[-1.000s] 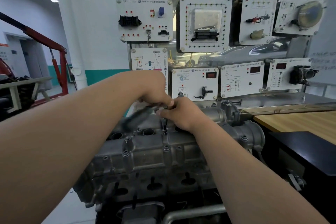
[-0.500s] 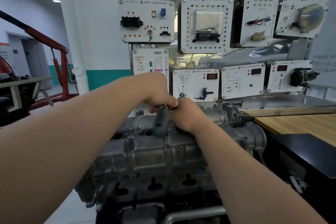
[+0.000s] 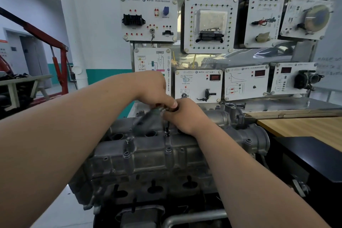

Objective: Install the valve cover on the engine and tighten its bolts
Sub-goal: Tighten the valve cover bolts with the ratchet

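A grey cast valve cover [image 3: 148,155] sits on top of the engine [image 3: 153,189] in front of me. Both hands meet above its middle on a ratchet wrench [image 3: 142,118]. My left hand [image 3: 155,90] grips the wrench near its head, and the blurred handle points down-left. My right hand [image 3: 185,116] curls around the head from the right, over a thin extension [image 3: 167,129] standing on a bolt in the cover's centre. Other bolts [image 3: 126,154] show along the near edge.
A training board of white sensor panels [image 3: 209,24] rises right behind the engine. A wooden bench top [image 3: 303,129] and a black box [image 3: 314,157] lie to the right. A red engine hoist [image 3: 61,68] stands far left.
The wrench handle has swung: it pointed left a second ago, hung straight down half a second ago, and now points down-left again. Both hands stayed on the wrench head.
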The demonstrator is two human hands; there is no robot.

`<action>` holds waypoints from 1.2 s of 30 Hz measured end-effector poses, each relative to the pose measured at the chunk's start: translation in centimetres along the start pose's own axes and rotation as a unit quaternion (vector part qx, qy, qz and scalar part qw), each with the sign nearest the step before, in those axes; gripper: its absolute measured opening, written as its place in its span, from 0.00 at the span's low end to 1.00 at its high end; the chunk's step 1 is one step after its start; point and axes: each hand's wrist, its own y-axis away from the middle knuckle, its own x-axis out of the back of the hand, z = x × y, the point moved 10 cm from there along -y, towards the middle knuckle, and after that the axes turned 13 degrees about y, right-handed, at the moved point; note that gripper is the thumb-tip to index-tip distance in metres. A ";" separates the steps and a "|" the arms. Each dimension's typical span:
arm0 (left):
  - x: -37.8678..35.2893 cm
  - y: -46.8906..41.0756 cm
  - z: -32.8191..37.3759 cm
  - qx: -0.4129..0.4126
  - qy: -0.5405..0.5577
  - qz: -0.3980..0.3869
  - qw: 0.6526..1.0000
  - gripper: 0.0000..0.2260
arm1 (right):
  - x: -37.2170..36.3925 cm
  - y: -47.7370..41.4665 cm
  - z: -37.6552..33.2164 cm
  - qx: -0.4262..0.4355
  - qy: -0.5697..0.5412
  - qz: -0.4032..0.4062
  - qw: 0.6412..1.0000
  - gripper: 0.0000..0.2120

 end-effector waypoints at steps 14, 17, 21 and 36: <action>-0.7 -0.2 -0.2 0.039 0.046 -0.020 0.998 0.19 | -0.2 0.0 0.0 -0.007 0.015 -0.013 1.000 0.12; -0.2 -0.2 1.5 0.003 -0.041 -0.024 0.999 0.16 | -0.1 0.2 0.4 -0.021 -0.010 -0.017 1.000 0.12; -0.5 0.5 1.3 -0.019 -0.037 -0.061 0.997 0.13 | -0.6 0.4 0.0 -0.013 -0.047 -0.043 0.998 0.10; -0.4 0.2 0.5 0.000 -0.039 -0.052 0.998 0.12 | -0.3 0.2 0.1 -0.007 -0.020 -0.026 0.999 0.16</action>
